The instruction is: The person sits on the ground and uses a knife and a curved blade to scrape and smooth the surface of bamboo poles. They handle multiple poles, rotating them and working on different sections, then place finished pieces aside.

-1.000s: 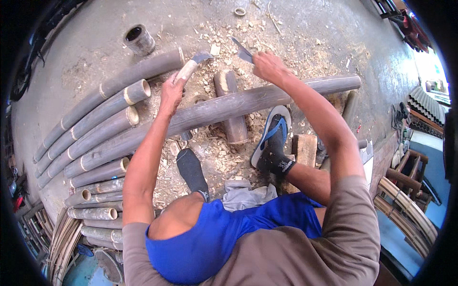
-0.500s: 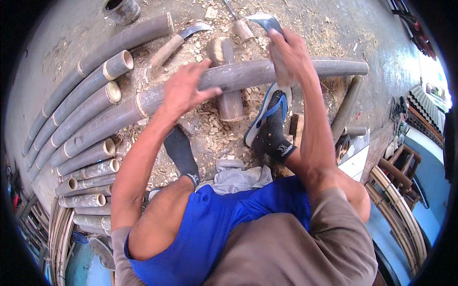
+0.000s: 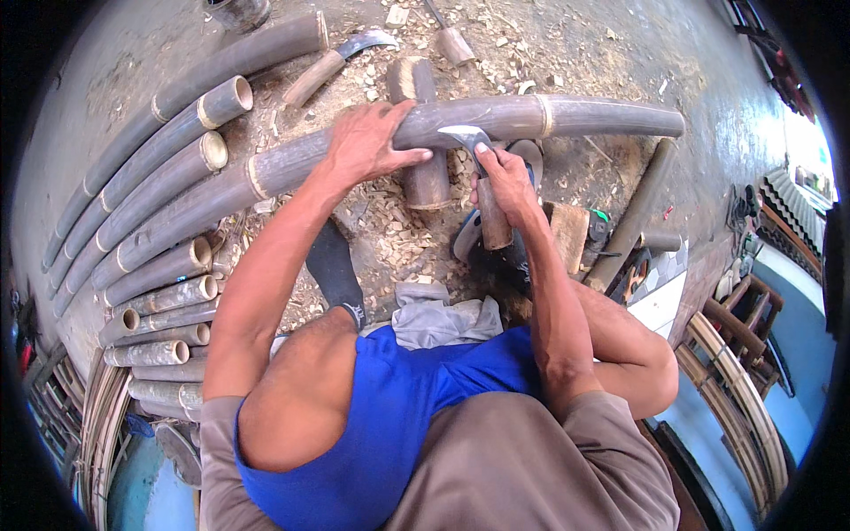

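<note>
A long brown bamboo pole [image 3: 611, 117] runs across in front of me, lying over a short log [image 3: 428, 188] on the floor. My left hand [image 3: 367, 143] is wrapped over its top left of that log, thumb on the near side. In my right hand [image 3: 508, 184] is a hooked billhook [image 3: 494, 223], gripped high on its wooden handle. Its curved blade lies against or just in front of the pole's near side; I cannot tell whether they touch. Another curved knife [image 3: 314, 78] with a wooden handle lies beyond the pole.
Several bamboo poles [image 3: 164, 177] lie stacked at the left. Wood chips [image 3: 390, 239] cover the floor round my feet. A wooden-handled tool [image 3: 455, 46] lies at the far side. Another pole [image 3: 639, 212] and a wooden block [image 3: 567, 232] are at the right, with bent strips [image 3: 739, 389] behind.
The billhook in my right hand has come down and nearer, from beyond the pole to its near side. My left hand has settled onto the pole, which has turned, bringing a node into view.
</note>
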`<action>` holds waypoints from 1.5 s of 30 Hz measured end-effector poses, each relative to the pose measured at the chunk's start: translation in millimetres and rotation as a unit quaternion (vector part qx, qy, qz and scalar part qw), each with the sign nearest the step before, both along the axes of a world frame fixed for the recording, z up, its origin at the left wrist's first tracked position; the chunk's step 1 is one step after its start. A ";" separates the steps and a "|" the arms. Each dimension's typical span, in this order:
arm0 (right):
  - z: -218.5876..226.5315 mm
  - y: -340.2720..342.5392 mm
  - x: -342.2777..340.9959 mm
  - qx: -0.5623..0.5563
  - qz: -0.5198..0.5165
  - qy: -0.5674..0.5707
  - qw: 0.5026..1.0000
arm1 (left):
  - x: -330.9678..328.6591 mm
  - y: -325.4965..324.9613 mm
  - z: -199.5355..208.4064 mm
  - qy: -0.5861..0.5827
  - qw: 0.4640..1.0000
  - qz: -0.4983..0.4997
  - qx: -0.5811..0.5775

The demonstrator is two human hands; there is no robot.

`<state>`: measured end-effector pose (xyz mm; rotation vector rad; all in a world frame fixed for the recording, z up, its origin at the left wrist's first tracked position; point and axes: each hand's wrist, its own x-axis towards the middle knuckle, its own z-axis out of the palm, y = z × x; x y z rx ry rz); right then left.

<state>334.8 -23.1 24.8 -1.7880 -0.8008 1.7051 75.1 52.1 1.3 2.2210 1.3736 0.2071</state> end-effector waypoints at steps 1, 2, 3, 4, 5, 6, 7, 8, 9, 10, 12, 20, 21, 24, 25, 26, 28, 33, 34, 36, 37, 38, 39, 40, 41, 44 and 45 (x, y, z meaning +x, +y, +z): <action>0.2 0.5 -4.7 0.004 0.011 0.000 1.000 | 5.9 -1.4 0.0 -0.008 1.000 0.001 0.012; 1.2 1.1 -9.8 0.009 0.022 0.000 1.000 | 8.5 -2.4 0.5 0.004 1.000 0.010 0.005; 2.6 2.0 -12.6 0.014 0.031 -0.002 0.999 | 12.2 -1.7 2.8 0.014 1.000 0.018 -0.001; 1.8 1.7 -13.7 0.010 0.032 -0.005 0.999 | 14.5 -1.4 4.0 0.024 0.999 0.025 -0.008; 0.8 1.3 -14.5 0.007 0.033 -0.009 0.999 | 15.7 -1.8 3.5 0.021 0.999 0.029 -0.007; 0.1 1.2 -15.2 0.005 0.034 -0.012 0.999 | 16.4 -1.9 3.5 0.018 0.999 0.031 -0.004; -1.1 1.1 -15.0 0.004 0.032 -0.010 0.999 | 16.8 -2.0 3.5 0.015 0.999 0.034 -0.002; -2.5 0.8 -14.5 0.004 0.031 -0.008 0.999 | 17.0 -2.1 3.5 0.016 0.999 0.038 -0.004; -4.0 0.6 -13.4 0.003 0.030 -0.006 1.000 | 17.9 -2.4 4.3 0.016 0.999 0.042 -0.005; -5.3 0.4 -12.8 0.007 0.032 -0.008 0.999 | 18.7 -2.2 4.6 0.017 0.999 0.046 -0.007; -7.1 -0.2 -13.7 0.015 0.036 -0.011 0.999 | 19.0 -1.4 3.5 0.015 0.999 0.048 -0.002; -2.8 0.1 -18.3 0.032 0.059 -0.038 0.997 | 15.4 -2.4 -4.4 0.007 0.999 0.043 0.031; -2.9 0.7 -16.7 0.031 0.070 -0.042 0.996 | 15.3 -2.5 -2.7 0.009 0.999 0.042 0.026; -3.4 2.4 -14.0 0.017 0.069 -0.031 0.997 | 15.7 -1.2 -0.9 0.012 0.999 0.036 0.020; -3.0 1.8 -15.0 0.019 0.065 -0.031 0.997 | 15.8 -1.2 -1.2 0.012 0.999 0.034 0.019; -2.2 0.8 -17.1 0.020 0.060 -0.031 0.997 | 15.7 -2.0 -1.5 0.010 0.999 0.034 0.021; -2.4 0.4 -19.5 0.023 0.050 -0.019 0.998 | 15.5 -1.9 -1.2 0.003 0.999 0.034 0.027; -5.8 -0.3 -23.5 0.031 0.040 -0.009 0.999 | 11.7 0.8 2.0 -0.003 1.000 0.029 0.006; -4.9 0.8 -23.7 0.031 0.043 -0.012 0.999 | 11.7 1.5 3.2 -0.003 1.000 0.029 0.000; -2.9 2.6 -22.2 0.032 0.049 -0.018 0.998 | 12.7 1.4 3.5 0.003 1.000 0.028 0.007; -3.5 2.7 -21.6 0.026 0.047 -0.018 0.998 | 13.4 1.4 3.3 0.005 1.000 0.026 0.010; -4.5 2.8 -21.0 0.021 0.046 -0.017 0.999 | 13.5 1.1 3.4 0.003 1.000 0.023 0.012; -4.3 3.9 -21.1 0.015 0.046 -0.016 0.999 | 12.7 0.8 3.1 0.002 1.000 0.022 0.015; -2.9 3.5 -20.6 0.021 -0.005 0.031 0.999 | 12.2 0.9 2.7 0.001 1.000 0.021 0.018; -0.1 2.3 -19.7 0.026 -0.058 0.079 0.995 | 12.3 2.4 2.0 0.004 1.000 0.022 0.009; 16.5 8.0 -25.5 0.044 -0.216 0.189 0.957 | 8.1 3.6 -0.6 0.032 0.999 0.020 -0.030; 21.1 10.4 -24.0 0.062 -0.202 0.147 0.966 | 8.5 7.6 3.6 0.048 0.998 0.010 -0.046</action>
